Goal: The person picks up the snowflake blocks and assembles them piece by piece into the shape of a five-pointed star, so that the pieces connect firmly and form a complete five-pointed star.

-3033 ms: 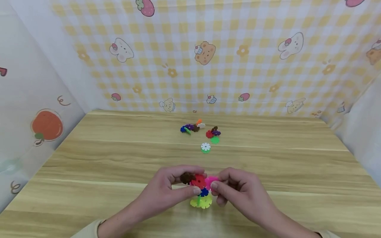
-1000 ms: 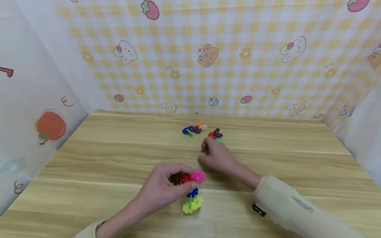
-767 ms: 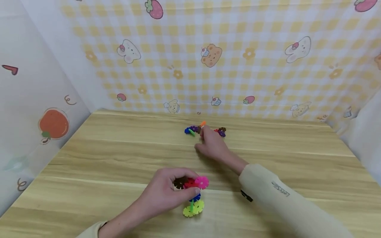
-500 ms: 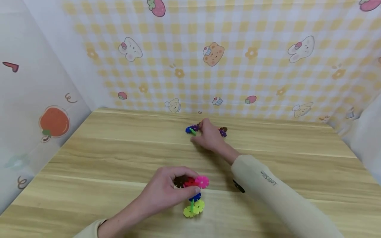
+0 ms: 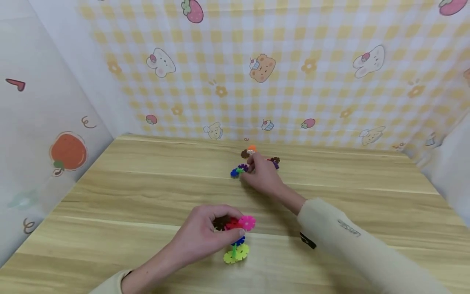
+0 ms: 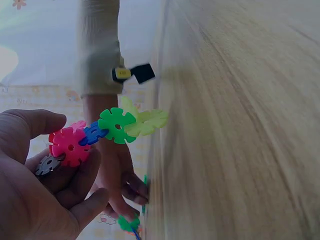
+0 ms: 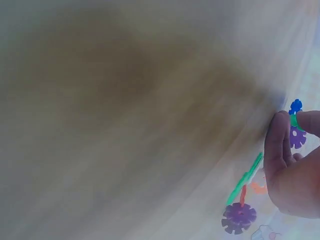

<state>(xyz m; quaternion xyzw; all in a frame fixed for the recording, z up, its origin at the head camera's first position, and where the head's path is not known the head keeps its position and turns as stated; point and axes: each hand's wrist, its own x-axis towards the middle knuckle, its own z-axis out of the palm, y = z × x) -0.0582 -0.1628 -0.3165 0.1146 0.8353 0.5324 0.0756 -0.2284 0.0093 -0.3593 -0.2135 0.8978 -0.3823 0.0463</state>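
My left hand [image 5: 207, 228] grips a joined group of notched plastic snowflake discs near the front of the table. From it show a pink disc [image 5: 247, 223], red, brown and blue ones, and yellow discs [image 5: 236, 254] at the bottom. In the left wrist view a green disc [image 6: 117, 126] links the blue one to the yellow ones. Farther back, my right hand [image 5: 265, 175] pinches a green disc [image 7: 294, 121] between thumb and finger. Beside that are a blue disc [image 7: 296, 106] and a purple disc [image 7: 298, 137].
Behind the right hand lie a brown disc [image 5: 245, 154] and an orange disc [image 5: 251, 148] with a white one. Right of it, a dark brown disc [image 5: 275, 159] sits among red and purple ones, partly hidden. A checked cloth [image 5: 205, 102] hangs behind the wooden table [image 5: 147, 175].
My right hand left the held group, reached to the far discs and has pulled back slightly, the blue, purple and green discs coming nearer. The left hand keeps its grip, the pink disc now on its group.
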